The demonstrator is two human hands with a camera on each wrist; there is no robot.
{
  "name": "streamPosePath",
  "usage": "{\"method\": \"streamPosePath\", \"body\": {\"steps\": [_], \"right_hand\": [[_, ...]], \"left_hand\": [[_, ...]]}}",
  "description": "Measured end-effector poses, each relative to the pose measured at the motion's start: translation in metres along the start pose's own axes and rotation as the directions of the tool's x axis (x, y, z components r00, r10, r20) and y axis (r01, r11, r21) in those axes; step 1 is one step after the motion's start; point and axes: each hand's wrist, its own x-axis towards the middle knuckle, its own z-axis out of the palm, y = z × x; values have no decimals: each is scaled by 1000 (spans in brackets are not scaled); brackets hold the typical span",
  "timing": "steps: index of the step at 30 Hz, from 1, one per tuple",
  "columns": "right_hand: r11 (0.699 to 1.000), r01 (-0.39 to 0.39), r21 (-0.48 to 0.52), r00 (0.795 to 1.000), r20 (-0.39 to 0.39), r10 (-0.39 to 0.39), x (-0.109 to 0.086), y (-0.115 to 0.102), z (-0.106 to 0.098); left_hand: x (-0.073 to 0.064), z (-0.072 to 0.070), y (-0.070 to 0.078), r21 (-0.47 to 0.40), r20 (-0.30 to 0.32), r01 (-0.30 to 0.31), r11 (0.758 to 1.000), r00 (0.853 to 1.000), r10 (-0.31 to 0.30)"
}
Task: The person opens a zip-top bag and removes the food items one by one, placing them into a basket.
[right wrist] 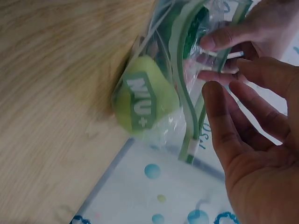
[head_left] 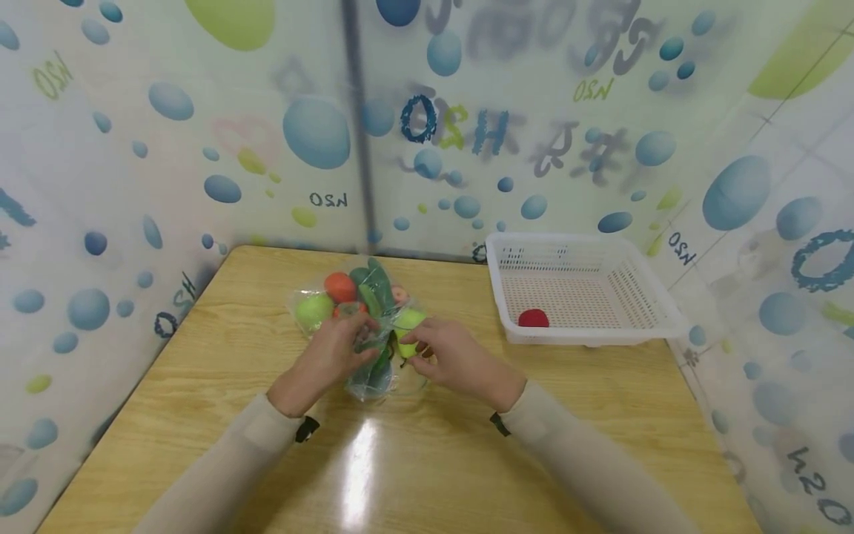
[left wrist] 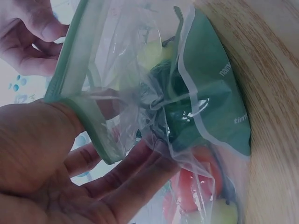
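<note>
"First, state the grip."

"Left hand (head_left: 327, 357): thumb and fingers apart, touching the clear bag (head_left: 369, 388). Right hand (head_left: 460, 360): thumb and fingertips apart, beside the zip strip (right wrist: 181, 70); contact cannot be confirmed."

"Bag position?"

"Left of centre in the head view, on the table (head_left: 200, 363). A pear (right wrist: 145, 95) lies inside, near the right hand; a red round item (head_left: 340, 287) sits to its upper left."

"Obstructions?"

"Creased plastic overlies the contents; both hands cover parts of the bag."

"Surroundings?"

"White basket (head_left: 600, 336), right of frame, red object (head_left: 534, 319) toward its lower left; patterned wall (head_left: 253, 215) behind."
</note>
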Motion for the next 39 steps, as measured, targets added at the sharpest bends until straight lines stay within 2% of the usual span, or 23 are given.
{"method": "streamPosePath", "body": {"steps": [4, 9, 14, 17, 28, 39], "right_hand": [[999, 35, -2, 999, 22, -35, 5, -2, 12], [998, 11, -56, 998, 64, -7, 12, -4, 27], [990, 41, -132, 999, 31, -37, 17, 2, 41], [988, 28, -155, 999, 24, -25, 20, 3, 46], [988, -59, -145, 995, 71, 70, 30, 3, 58], [991, -68, -115, 995, 65, 76, 34, -1, 62]], "left_hand": [[1, 0, 0, -11, -6, -11, 1000, 1000, 11], [2, 1, 1, -4, -16, -23, 1000, 1000, 23], [2, 2, 2, -6, -25, -52, 999, 998, 52], [3, 2, 3, 7, -40, -79, 997, 996, 79], [3, 5, 2, 49, -99, -130, 990, 986, 135], [4, 6, 3, 26, -96, -133, 991, 986, 135]]}}
